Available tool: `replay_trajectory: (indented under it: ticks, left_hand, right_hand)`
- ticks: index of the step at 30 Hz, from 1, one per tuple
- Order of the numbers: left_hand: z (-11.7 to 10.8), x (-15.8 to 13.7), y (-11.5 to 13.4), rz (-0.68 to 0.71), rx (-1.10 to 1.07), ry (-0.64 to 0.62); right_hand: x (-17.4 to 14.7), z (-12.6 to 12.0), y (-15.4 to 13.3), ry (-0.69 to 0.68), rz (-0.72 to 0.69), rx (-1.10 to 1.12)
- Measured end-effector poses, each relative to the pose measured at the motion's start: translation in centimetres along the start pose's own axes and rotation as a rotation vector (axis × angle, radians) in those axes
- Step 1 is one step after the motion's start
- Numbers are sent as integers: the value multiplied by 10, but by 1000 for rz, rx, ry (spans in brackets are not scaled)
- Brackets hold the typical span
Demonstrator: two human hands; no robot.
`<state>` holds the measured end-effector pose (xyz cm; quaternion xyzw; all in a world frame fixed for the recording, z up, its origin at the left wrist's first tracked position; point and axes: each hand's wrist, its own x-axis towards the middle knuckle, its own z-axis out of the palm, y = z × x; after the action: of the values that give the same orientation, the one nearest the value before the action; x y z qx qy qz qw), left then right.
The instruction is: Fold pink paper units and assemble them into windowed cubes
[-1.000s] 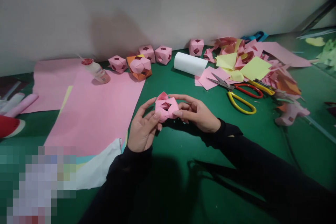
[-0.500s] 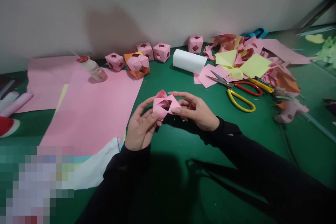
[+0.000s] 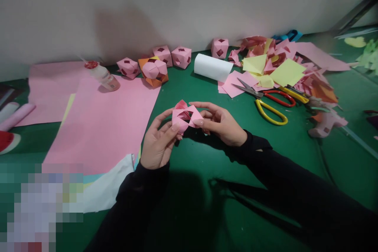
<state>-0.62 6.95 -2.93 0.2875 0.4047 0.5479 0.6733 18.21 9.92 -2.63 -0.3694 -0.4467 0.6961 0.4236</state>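
Observation:
Between both hands, above the green table, is a pink folded-paper piece [image 3: 178, 117] with a gap in its front and a pointed flap on top. My left hand [image 3: 159, 139] pinches its lower left part, thumb in front and fingers behind. At its right corner, my right hand [image 3: 223, 124] grips with the thumb in front; the index finger runs along behind the top edge. The fingertips behind the paper are hidden. Beyond the hands, several finished-looking pink paper balls [image 3: 181, 57] stand by the wall, with an orange and pink one [image 3: 155, 71] among them.
Pink paper sheets [image 3: 103, 134] cover the left side, with a small bottle [image 3: 104, 78] on them. To the right lie scissors [image 3: 270, 104] with red and yellow handles, a white paper roll [image 3: 212, 67], a heap of paper scraps [image 3: 283, 59] and a pink glue gun [image 3: 326, 124].
Both hands keep the same grip on the pink paper piece, which has barely moved. The whole view has shifted very slightly.

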Motion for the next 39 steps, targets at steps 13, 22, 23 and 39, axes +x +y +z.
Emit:
replay_trajectory:
  ticks: [13,22,23,39]
  left_hand:
    - [3,-2,2,14,54,16]
    - [7,-1,2,23,63,21]
    - [7,-1,2,26,71,16]
    - [10,-2,3,23,130,-14]
  right_hand:
    - [-2,4,2,44,-73,-90]
    - [-4,6,2,34,-88,-129]
    - [-4,6,3,30,-91,-130]
    - [-4,2,3,-48,-121,-125]
